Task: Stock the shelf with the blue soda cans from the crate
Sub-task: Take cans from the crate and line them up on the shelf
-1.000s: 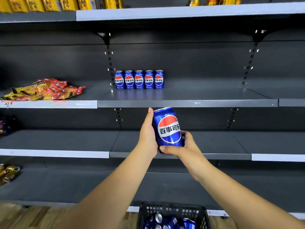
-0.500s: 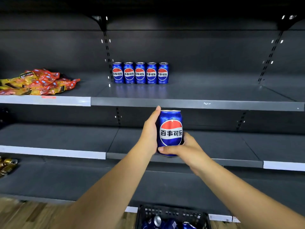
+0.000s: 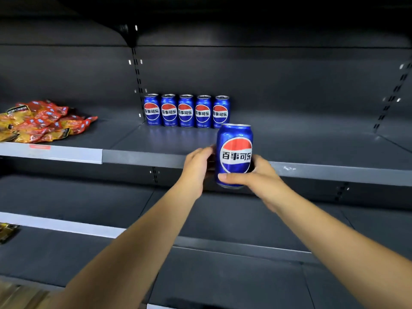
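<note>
I hold one blue soda can upright, just in front of the middle shelf's front edge. My right hand grips its lower right side, with the thumb across the front near the bottom. My left hand curls against the can's left side, its fingertips reaching the can's edge. A row of several matching blue cans stands at the back of the same shelf, to the left of and behind the held can. The crate is out of view.
Red and yellow snack packets lie piled on the shelf section to the left. A lower shelf runs beneath my forearms. A few yellow items sit at the far left of a lower level.
Both hands have carried the can up and to the right, from below the shelf edge to level with it. The view has moved closer and the crate has dropped out of sight.
</note>
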